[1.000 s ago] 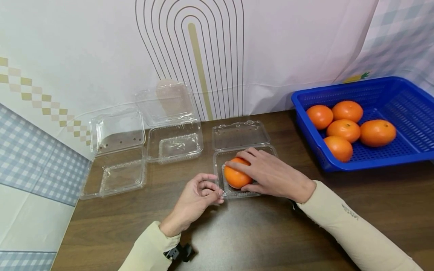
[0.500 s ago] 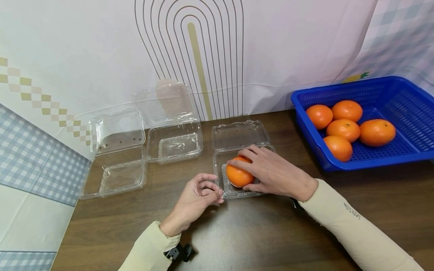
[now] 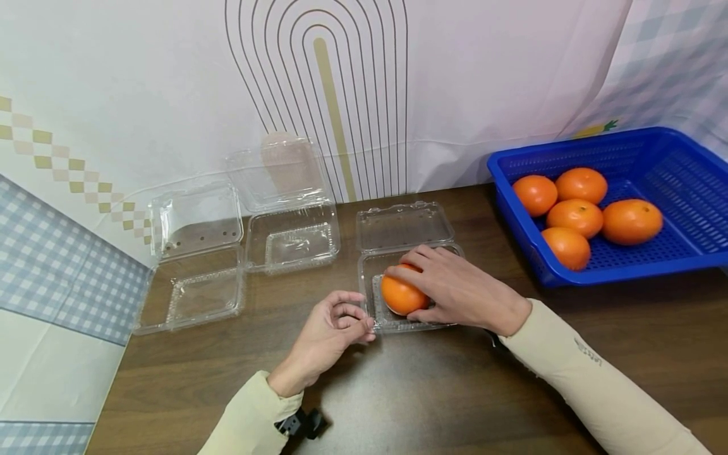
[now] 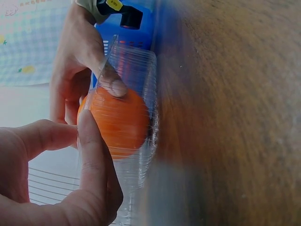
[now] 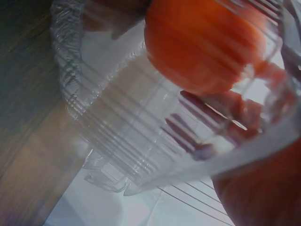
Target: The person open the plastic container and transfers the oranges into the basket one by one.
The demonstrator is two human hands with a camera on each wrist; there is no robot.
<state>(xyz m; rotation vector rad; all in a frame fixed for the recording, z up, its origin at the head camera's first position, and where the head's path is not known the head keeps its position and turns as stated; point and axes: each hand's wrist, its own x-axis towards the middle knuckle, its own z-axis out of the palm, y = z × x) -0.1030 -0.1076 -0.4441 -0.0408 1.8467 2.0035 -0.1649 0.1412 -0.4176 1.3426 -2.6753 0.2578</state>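
Note:
A round, glossy orange fruit [image 3: 402,292] is in the base of a lidded clear plastic clamshell container [image 3: 372,321], toward the left half. My right hand [image 3: 455,287] grips it from above and the right, fingers over the far side and thumb at the near side. My left hand [image 3: 332,328] pinches the container's near left rim between thumb and forefinger; the left wrist view shows those fingertips [image 4: 87,122] at the rim. Through the clear wall, the fruit [image 5: 202,47] is visible in the right wrist view. The container's lid [image 3: 404,226] lies folded back behind the base.
Two more opened clear clamshells stand on the left, one [image 3: 207,284] at the far left and another [image 3: 292,240] nearer the middle. At the right, a blue plastic basket [image 3: 691,208] holds several similar orange fruits [image 3: 576,218]. A patterned cloth wall [image 3: 455,95] borders the wooden table [image 3: 398,392].
My right hand and the fruit have shifted slightly right within the container. The left hand has kept its hold at the rim.

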